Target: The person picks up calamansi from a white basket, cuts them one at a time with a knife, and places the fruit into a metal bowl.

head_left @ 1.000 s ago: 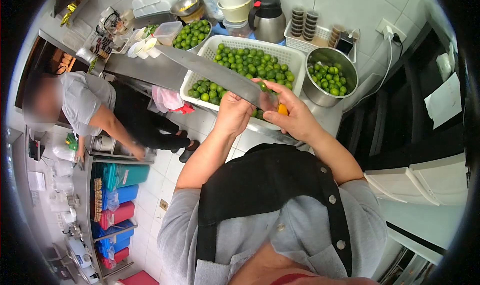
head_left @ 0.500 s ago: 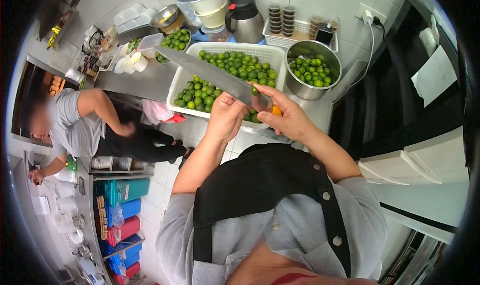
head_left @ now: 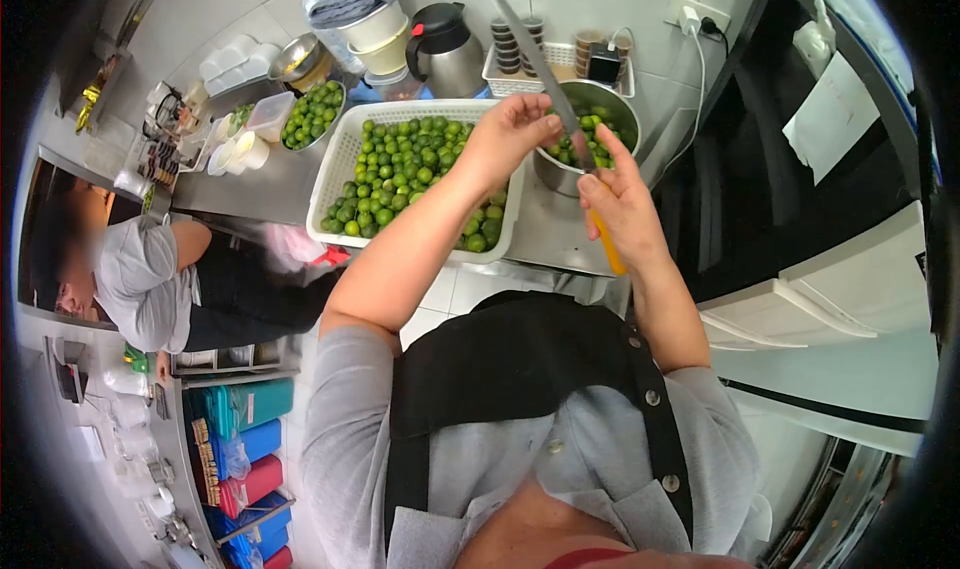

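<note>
My right hand (head_left: 628,209) grips the yellow handle of a long-bladed knife (head_left: 540,64), its blade pointing up and away past the steel pot. My left hand (head_left: 508,141) is above the pot's left edge, close to the blade, its fingers loosely bent and apart with nothing seen in them. Small green limes (head_left: 600,119) lie inside the steel pot (head_left: 556,176), partly hidden by both hands and the blade. Left of it, a white plastic basket (head_left: 322,191) holds many more green limes (head_left: 405,159), and my left forearm crosses over its right part.
Behind the basket stand a steel thermos jug (head_left: 447,54) and stacked tubs (head_left: 385,44). A small white basket (head_left: 560,61) holds stacked lidded cups. A bowl of limes (head_left: 313,114) is further left. Another person (head_left: 150,269) stands at left. A white cable (head_left: 697,99) hangs at right.
Both hands have moved right, from over the large basket to over the pot. The blade has swung to point away from me. The lime seen at my right fingertips no longer shows there.
</note>
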`<state>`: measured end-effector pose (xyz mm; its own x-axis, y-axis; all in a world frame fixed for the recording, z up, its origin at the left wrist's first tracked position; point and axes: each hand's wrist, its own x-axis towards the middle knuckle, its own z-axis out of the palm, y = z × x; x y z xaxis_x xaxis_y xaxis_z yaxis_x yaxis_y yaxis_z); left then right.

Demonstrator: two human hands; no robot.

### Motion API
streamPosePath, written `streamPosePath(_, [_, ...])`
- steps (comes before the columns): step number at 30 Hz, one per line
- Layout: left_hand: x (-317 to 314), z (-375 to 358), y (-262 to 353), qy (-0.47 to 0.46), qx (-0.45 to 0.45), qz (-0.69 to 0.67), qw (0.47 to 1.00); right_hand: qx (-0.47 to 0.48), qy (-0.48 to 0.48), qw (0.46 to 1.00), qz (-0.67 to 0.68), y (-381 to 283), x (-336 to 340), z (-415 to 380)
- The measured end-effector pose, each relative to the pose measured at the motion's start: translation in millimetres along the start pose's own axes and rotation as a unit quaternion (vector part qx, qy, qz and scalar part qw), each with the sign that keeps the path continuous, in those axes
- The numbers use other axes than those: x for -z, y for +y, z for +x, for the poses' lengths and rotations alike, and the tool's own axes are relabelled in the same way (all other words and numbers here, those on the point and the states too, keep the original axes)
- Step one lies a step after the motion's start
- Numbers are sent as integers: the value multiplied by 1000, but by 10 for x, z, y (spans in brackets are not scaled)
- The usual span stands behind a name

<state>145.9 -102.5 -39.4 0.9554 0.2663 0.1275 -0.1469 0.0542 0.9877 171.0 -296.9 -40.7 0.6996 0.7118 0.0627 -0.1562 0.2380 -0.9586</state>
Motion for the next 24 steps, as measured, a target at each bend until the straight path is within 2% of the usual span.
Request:
streamPosePath(1, [18,113,30,9,8,86,996,5,8,1000,8,-18,44,-25])
streamPosePath(2, [46,234,-59,39,-85,244,965,9,13,1000,15,-34,83,-50])
streamPosePath(3, [76,358,-234,69,-174,393,900,22,26,999,24,-75,104,-83])
streamPosePath(4, [44,432,-279,98,-255,530,803,28,35,999,22,-76,150,-96])
streamPosePath(6, [-103,548,-315,-19,-256,528,810,37,50,998,18,-44,264,-92])
streamPosePath(7, [-219,592,-344,-86,-193,516,830,54,50,997,19,-22,305,-86])
streamPosePath(8, [-350,668,-370,-171,-47,503,846,56,47,997,27,-22,320,-69])
streamPosePath(9, [-464,703,-409,-206,5,521,829,55,47,997,34,-30,328,-66])
streamPosePath(12, [-541,1008,-850,-373,-37,599,708,46,36,998,26,-62,330,-80])
streamPosePath(14, [-595,1008,-570,-300,53,656,691,47,25,999,4,-80,347,-101])
streamPosePath(15, [-513,1072,-610,-219,105,634,734,44,27,999,-4,-88,359,-116])
streamPosePath(17, [-371,1076,-431,-223,128,696,670,41,30,998,-23,-106,393,-150])
streamPosePath(20, [-320,616,-20,-92,61,596,795,60,44,997,-16,-93,413,-210])
streamPosePath(22, [-415,185,-141,-51,-10,418,907,57,47,997,15,-58,428,-246])
streamPosePath(24, [-602,-285,-409,-65,0,307,950,53,43,997,37,-16,424,-263])
